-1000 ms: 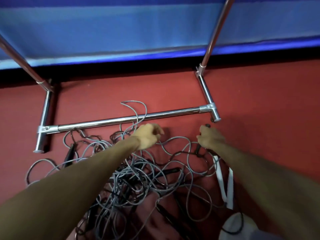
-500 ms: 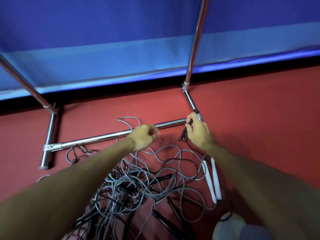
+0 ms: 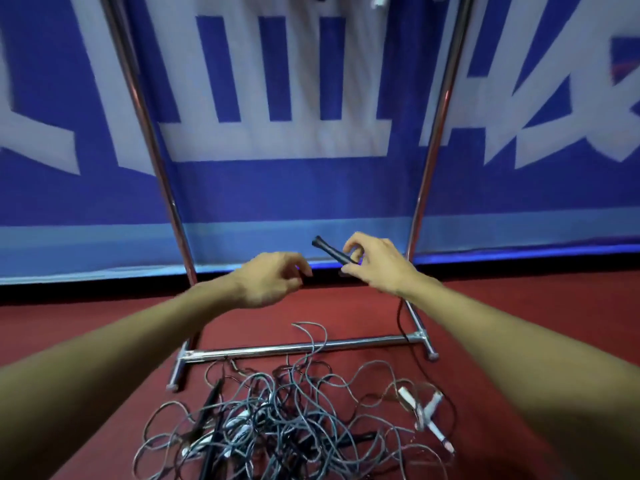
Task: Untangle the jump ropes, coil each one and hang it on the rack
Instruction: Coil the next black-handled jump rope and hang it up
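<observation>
Your right hand [image 3: 377,265] pinches the black handle [image 3: 329,252] | your left hand [image 3: 272,279]: fingers curled, hold unclear | rope tangle [image 3: 277,420] lies beside the rack [image 3: 301,347]

Open room between 2 rack uprights [image 3: 437,133].

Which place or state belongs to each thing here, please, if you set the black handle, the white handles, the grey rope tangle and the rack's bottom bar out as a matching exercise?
Things
1. black handle
2. white handles
3. grey rope tangle
4. rack's bottom bar

Places or states
A. crossed on the floor, lower right
B. a grey loop lies over it
C. pinched in the right hand, raised off the floor
D. a heap of loops, middle foreground

Pairs: 1-C, 2-A, 3-D, 4-B.
</observation>
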Action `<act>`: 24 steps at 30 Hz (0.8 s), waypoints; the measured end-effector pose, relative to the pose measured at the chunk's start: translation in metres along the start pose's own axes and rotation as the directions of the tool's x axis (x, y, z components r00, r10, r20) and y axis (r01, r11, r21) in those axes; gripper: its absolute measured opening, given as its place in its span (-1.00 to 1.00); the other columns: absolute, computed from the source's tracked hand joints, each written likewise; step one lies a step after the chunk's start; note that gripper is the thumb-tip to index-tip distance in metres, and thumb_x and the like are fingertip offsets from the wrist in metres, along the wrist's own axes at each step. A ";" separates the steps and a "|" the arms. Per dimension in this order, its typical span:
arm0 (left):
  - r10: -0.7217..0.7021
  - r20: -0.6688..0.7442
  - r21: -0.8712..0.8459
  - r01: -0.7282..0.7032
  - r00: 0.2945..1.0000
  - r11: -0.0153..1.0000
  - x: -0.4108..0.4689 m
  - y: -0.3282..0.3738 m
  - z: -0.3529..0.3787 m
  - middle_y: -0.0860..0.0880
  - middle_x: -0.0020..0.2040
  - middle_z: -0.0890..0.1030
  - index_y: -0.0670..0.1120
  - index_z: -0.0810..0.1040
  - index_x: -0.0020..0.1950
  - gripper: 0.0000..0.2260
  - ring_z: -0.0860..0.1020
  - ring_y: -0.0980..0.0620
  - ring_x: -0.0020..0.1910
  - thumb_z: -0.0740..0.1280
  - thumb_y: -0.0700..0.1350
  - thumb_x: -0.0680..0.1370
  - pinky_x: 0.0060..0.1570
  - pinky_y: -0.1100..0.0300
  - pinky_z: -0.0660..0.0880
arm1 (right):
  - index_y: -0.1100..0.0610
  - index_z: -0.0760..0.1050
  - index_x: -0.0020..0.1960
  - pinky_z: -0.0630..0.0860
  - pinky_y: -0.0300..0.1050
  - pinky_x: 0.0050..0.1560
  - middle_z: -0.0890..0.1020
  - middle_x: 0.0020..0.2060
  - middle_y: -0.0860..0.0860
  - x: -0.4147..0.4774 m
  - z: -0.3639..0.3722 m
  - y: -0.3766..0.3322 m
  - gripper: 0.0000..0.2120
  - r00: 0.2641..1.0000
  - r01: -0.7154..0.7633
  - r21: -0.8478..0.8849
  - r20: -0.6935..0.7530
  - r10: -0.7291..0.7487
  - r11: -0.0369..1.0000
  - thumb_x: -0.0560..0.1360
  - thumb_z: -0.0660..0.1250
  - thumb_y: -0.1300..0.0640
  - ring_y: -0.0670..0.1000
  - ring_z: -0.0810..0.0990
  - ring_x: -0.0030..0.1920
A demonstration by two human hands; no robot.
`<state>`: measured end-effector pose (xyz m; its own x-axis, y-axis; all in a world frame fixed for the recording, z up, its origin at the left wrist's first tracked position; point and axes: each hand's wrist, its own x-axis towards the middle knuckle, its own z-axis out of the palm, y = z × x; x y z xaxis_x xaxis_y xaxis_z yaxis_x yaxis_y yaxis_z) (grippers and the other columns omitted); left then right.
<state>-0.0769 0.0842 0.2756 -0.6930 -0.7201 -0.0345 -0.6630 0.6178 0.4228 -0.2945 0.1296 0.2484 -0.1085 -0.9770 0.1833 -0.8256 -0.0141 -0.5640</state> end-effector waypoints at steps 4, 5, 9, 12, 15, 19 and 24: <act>-0.027 -0.226 -0.037 0.019 0.974 0.999 -0.028 -0.010 -0.034 -0.05 0.24 0.44 -0.06 0.39 0.36 -0.66 0.53 0.02 0.01 0.29 -0.14 0.59 0.14 0.12 0.45 | 0.06 0.61 -0.08 0.50 -0.16 -0.11 0.67 -0.21 -0.02 0.013 -0.017 -0.059 -0.80 0.996 0.089 0.069 0.001 -0.089 0.994 0.33 0.56 0.11 0.00 0.62 -0.16; -0.036 -0.290 -0.050 0.022 0.956 0.999 -0.033 -0.013 -0.039 -0.03 0.27 0.37 -0.05 0.36 0.39 -0.64 0.52 0.01 0.06 0.28 -0.11 0.60 0.16 0.08 0.45 | 0.05 0.61 -0.11 0.50 -0.20 -0.13 0.68 -0.21 0.01 0.014 -0.019 -0.072 -0.80 0.993 0.114 0.093 0.000 -0.114 0.989 0.32 0.57 0.13 0.00 0.64 -0.16; -0.152 -0.439 -0.310 0.009 0.885 0.951 -0.046 -0.014 -0.052 -0.02 0.18 0.44 -0.07 0.33 0.36 -0.66 0.53 -0.01 0.03 0.26 -0.01 0.62 0.02 0.14 0.43 | -0.02 0.55 -0.16 0.57 -0.17 -0.21 0.68 -0.25 0.00 0.020 -0.021 -0.115 -0.81 0.977 0.205 0.190 0.013 -0.211 0.960 0.36 0.55 0.12 0.00 0.65 -0.23; -0.348 -0.363 -0.773 -0.071 0.864 0.630 -0.048 -0.011 -0.055 -0.10 -0.09 0.61 -0.13 0.41 0.16 -0.74 0.56 -0.01 -0.19 0.30 0.01 0.60 -0.15 0.10 0.48 | -0.02 0.56 -0.14 0.50 -0.28 -0.21 0.63 -0.27 -0.08 0.022 -0.015 -0.133 -0.82 0.961 0.267 0.192 0.026 -0.277 0.944 0.36 0.54 0.11 -0.09 0.57 -0.29; -0.409 -0.435 -0.796 -0.131 0.802 0.590 -0.045 -0.026 -0.054 -0.01 -0.32 0.57 -0.13 0.51 -0.09 -0.79 0.49 0.07 -0.40 0.33 0.01 0.59 -0.31 0.17 0.43 | -0.02 0.56 -0.12 0.44 -0.36 -0.22 0.60 -0.28 -0.13 0.023 -0.002 -0.138 -0.80 0.952 0.289 0.205 0.044 -0.303 0.935 0.35 0.55 0.11 -0.09 0.55 -0.29; -0.408 -0.477 -0.746 -0.112 0.779 0.656 -0.044 -0.041 -0.051 0.00 -0.43 0.49 -0.11 0.54 -0.26 -0.75 0.39 0.17 -0.50 0.36 -0.02 0.57 -0.44 0.37 0.35 | 0.00 0.56 -0.12 0.40 -0.41 -0.24 0.58 -0.35 -0.15 0.025 0.023 -0.128 -0.84 0.961 0.253 0.293 0.032 -0.274 0.922 0.38 0.54 0.10 -0.20 0.49 -0.35; -0.509 -0.416 -0.875 -0.177 0.754 0.451 -0.040 -0.056 -0.040 0.03 -0.45 0.48 -0.14 0.50 -0.23 -0.80 0.46 0.09 -0.43 0.36 -0.13 0.57 -0.38 0.33 0.47 | 0.09 0.59 -0.14 0.52 -0.19 -0.08 0.70 -0.27 -0.04 0.030 0.044 -0.102 -0.84 0.940 0.098 0.292 0.286 -0.184 0.952 0.53 0.38 0.01 -0.13 0.64 -0.24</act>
<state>-0.0010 0.0657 0.2900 -0.0668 -0.9886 0.1350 0.0713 0.1302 0.9889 -0.1894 0.0919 0.2760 0.2083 -0.9770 0.0463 -0.6348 -0.1710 -0.7535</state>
